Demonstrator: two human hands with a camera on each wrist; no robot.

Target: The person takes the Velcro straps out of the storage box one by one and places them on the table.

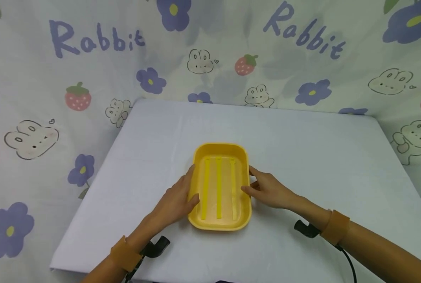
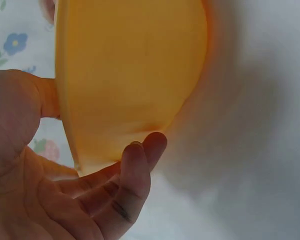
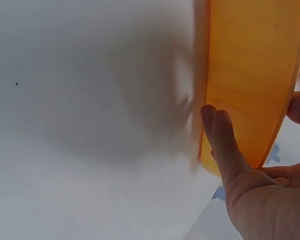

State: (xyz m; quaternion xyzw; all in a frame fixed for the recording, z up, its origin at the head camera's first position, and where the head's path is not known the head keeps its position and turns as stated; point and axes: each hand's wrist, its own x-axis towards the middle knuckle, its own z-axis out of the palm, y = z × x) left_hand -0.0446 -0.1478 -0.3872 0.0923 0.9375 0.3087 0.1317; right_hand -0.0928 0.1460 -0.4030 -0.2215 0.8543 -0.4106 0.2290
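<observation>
Nearest the person, back from the hands: brown left band [image 1: 125, 253], brown right band [image 1: 335, 227], a black cable [image 1: 350, 264] running off below the latter. Next, left hand [image 1: 175, 202] and right hand [image 1: 270, 190], facing each other across a yellow tray [image 1: 226, 188]. Both pinch its side walls, thumb over the rim, fingers outside, some reaching low. Tray lies between them, roughly level; fully down or slightly raised, cannot tell. Between the thumbs, on the tray floor, three narrow yellow strips [image 1: 219, 188], lengthwise; loose or fixed, unclear.

Risks, as I judge them: one hand lifting ahead of the other would tip the tray, and loose strips would slide. A light thumb hold could slip off the rim; a hard squeeze might bow the walls.

Beyond the hands, white counter [image 1: 302, 149]; dragging could ruck its cover. Farthest, rabbit-print cloth [image 1: 175, 51].
</observation>
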